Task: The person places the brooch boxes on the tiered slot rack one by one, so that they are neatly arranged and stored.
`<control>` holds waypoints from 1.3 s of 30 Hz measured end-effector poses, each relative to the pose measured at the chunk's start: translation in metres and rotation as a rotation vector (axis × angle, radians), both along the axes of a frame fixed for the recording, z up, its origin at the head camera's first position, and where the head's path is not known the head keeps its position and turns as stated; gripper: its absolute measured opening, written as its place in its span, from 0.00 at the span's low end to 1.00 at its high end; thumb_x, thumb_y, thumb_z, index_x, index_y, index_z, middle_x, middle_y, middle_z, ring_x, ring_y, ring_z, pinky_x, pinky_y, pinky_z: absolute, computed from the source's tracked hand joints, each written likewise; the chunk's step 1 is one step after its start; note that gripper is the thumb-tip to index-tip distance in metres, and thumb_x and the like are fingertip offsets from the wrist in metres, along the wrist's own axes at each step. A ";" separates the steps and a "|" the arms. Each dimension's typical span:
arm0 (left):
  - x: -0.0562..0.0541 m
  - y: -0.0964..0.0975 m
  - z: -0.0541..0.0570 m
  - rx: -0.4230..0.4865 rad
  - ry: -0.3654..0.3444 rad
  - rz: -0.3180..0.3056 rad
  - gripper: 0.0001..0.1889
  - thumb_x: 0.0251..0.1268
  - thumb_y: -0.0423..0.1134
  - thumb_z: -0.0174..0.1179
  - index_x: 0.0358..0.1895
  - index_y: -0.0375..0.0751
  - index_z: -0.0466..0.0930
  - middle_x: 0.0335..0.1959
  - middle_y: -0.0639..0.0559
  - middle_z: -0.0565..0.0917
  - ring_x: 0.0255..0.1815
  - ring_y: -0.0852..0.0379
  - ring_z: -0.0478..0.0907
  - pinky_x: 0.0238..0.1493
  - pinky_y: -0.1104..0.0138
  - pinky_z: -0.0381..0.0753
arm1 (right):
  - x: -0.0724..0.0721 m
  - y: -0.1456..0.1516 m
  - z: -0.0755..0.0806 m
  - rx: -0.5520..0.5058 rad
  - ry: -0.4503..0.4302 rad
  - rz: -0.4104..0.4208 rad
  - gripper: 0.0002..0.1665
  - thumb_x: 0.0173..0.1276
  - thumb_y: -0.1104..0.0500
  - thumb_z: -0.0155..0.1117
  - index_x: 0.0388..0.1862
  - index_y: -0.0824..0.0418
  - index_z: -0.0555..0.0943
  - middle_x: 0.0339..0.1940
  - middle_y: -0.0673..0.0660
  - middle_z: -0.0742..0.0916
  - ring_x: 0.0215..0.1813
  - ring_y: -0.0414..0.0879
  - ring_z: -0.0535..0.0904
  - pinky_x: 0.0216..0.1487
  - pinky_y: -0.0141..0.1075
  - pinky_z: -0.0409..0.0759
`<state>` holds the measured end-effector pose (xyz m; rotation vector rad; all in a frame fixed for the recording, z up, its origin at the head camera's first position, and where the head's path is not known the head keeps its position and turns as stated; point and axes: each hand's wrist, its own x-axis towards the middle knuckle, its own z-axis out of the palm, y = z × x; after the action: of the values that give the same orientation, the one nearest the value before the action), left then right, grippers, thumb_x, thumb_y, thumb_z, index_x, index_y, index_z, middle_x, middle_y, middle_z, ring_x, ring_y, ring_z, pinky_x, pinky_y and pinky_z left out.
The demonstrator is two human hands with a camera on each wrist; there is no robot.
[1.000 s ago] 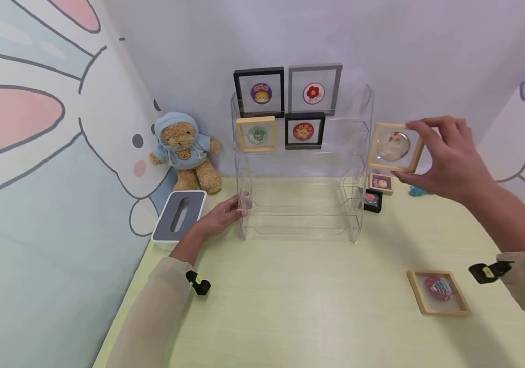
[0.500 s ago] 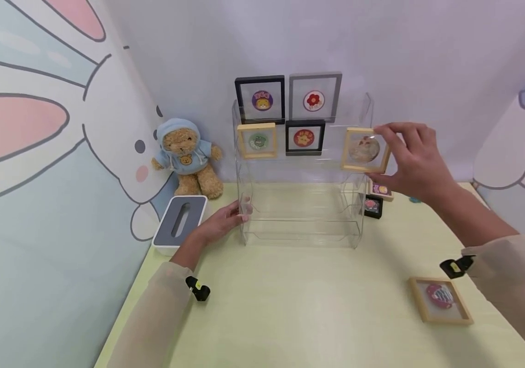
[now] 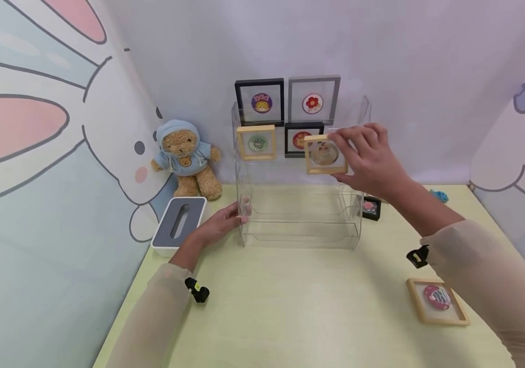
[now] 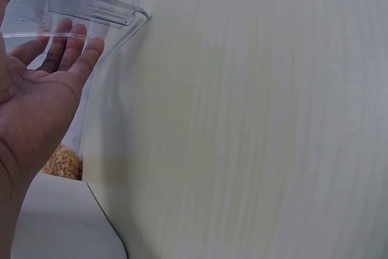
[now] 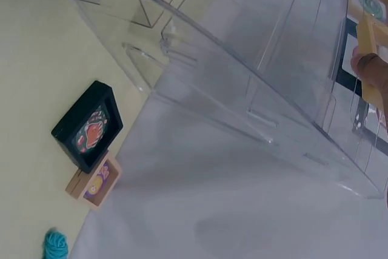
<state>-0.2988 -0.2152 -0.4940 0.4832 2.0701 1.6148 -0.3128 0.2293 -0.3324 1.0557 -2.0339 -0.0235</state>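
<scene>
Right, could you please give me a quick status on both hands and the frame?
Left hand steadies clear rack. Right hand pinches wooden frame at second shelf. Black frame directly behind.

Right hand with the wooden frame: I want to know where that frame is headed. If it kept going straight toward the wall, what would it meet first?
Probably the clear acrylic rack, at its second shelf beside the small black frame; depth is unclear.

Open tabletop (image 3: pixel 308 301) before clear rack (image 3: pixel 301 214), lower tiers free, flat wooden frame (image 3: pixel 437 300) lying front right
</scene>
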 end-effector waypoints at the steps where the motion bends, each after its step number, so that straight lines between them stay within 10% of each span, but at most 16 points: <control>1: 0.000 0.000 0.000 0.003 -0.002 0.000 0.40 0.89 0.40 0.55 0.93 0.47 0.46 0.90 0.37 0.60 0.92 0.39 0.54 0.90 0.43 0.57 | -0.001 -0.005 -0.001 0.011 0.005 0.001 0.67 0.47 0.46 0.97 0.81 0.68 0.72 0.67 0.70 0.80 0.64 0.68 0.72 0.66 0.69 0.70; 39: -0.007 -0.003 -0.008 0.030 -0.018 -0.016 0.39 0.89 0.43 0.57 0.93 0.46 0.48 0.88 0.35 0.63 0.90 0.35 0.58 0.89 0.39 0.58 | -0.027 -0.119 -0.026 0.317 0.032 -0.020 0.48 0.74 0.52 0.80 0.87 0.60 0.70 0.79 0.59 0.79 0.79 0.57 0.73 0.76 0.59 0.76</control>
<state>-0.3055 -0.2177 -0.5018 0.4923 2.0263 1.6373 -0.3398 0.1105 -0.3583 1.2179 -2.0542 -0.3814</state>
